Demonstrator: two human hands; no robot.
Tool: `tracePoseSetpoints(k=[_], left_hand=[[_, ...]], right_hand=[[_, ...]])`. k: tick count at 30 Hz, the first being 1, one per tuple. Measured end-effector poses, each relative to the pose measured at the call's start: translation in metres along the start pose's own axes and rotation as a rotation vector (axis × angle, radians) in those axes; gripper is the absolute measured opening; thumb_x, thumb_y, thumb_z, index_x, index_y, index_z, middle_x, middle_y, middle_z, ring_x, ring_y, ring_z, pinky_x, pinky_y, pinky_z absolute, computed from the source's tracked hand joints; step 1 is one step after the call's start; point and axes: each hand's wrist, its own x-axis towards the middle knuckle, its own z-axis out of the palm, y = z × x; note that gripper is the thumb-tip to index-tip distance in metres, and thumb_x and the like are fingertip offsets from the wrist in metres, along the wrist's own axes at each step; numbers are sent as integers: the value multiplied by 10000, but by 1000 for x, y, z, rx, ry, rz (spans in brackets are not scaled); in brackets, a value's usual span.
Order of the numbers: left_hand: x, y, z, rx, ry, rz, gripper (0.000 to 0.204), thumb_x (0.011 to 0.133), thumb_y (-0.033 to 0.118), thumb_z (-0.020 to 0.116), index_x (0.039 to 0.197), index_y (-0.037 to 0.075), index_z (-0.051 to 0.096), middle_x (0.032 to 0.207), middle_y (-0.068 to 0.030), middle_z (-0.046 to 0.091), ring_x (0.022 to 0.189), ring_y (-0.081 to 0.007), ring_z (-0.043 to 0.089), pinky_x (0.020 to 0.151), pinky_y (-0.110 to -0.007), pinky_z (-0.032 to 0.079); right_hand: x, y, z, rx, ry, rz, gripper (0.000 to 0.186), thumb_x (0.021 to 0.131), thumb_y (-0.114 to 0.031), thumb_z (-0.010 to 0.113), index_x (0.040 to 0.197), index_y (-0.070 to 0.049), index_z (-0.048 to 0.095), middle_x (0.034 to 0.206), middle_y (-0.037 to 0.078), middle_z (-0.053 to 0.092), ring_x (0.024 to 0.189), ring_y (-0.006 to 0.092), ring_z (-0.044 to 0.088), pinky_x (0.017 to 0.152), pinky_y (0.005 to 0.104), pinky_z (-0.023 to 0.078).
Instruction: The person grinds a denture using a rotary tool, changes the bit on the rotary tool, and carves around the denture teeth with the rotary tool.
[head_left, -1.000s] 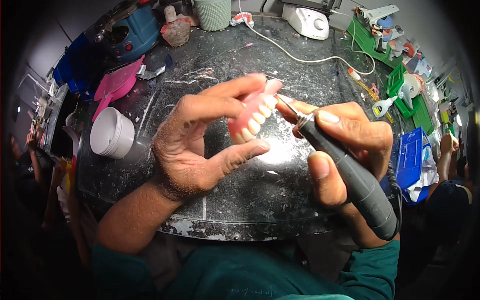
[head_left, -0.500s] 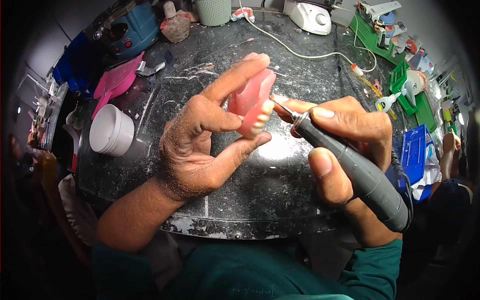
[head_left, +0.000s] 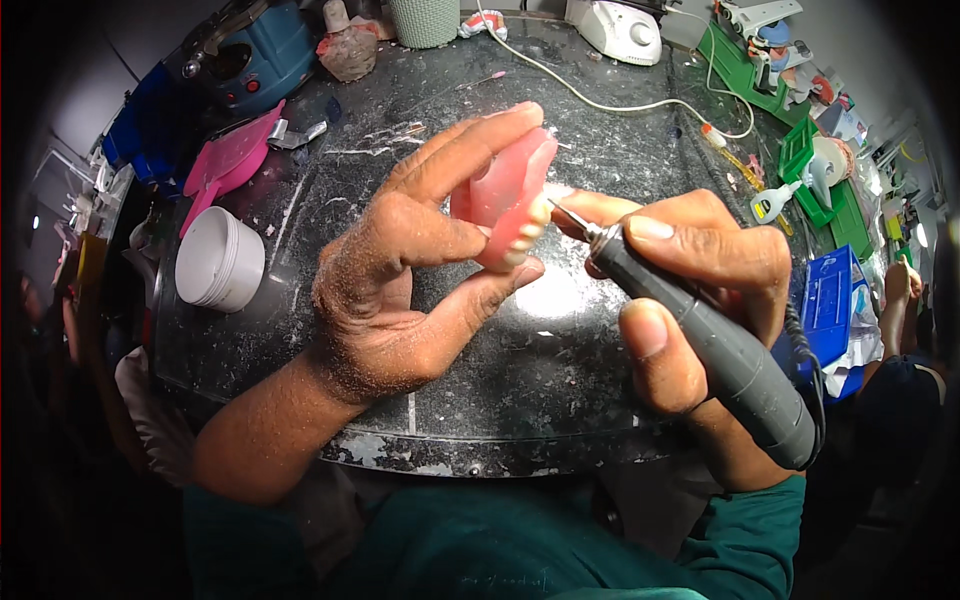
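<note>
Near the frame's centre the pink denture (head_left: 512, 185) is tilted, pale teeth (head_left: 529, 230) facing the grey drill (head_left: 715, 350) slanting from lower right.

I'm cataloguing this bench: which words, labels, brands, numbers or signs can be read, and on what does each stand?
No text reads clearly.
Green garment: pale handwriting-like marks, too faint to read.
Small white bottle: yellowish label, too small to read.
Dark grey handpiece: no lettering to be made out.
Pink denture: none visible.
</note>
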Motion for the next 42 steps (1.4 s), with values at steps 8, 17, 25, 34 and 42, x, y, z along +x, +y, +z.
tracePoseSetpoints(k=[8,17,25,34,42], left_hand=[[-2,-2,7,-131,46,-35,389,782,-94,715,1032,78,471,1419,-420,297,1381,-454,314,1120,-491,310],[-1,-2,4,-81,33,3,394,778,-77,729,1045,71,480,1417,-419,303,1377,-447,325,1121,-492,305],[-2,0,3,-45,10,-7,407,773,-80,731,1035,86,468,1394,-446,308,1371,-470,325,1113,-512,302],[0,1,1,11,-12,23,426,759,-65,749,1039,77,462,1371,-464,322,1355,-483,347,1108,-527,292],[-1,1,2,29,-7,9,446,747,-51,766,1039,82,457,1363,-461,338,1351,-481,356,1106,-532,298]], right_hand=[[2,-9,-1,-16,42,98,324,891,-230,642,1111,-75,464,1085,267,656,884,192,603,836,338,502],[3,-7,1,-18,48,56,301,904,-208,635,1106,-67,464,1100,273,655,865,185,612,813,317,510],[2,-4,0,-4,29,36,313,900,-211,644,1099,-48,466,1086,284,655,864,181,614,819,320,509],[3,-7,2,15,57,73,326,899,-224,657,1094,-39,473,1081,277,658,896,191,620,843,333,508],[2,-8,2,29,63,101,326,895,-230,666,1086,-40,480,1084,270,659,922,198,625,860,336,503]])
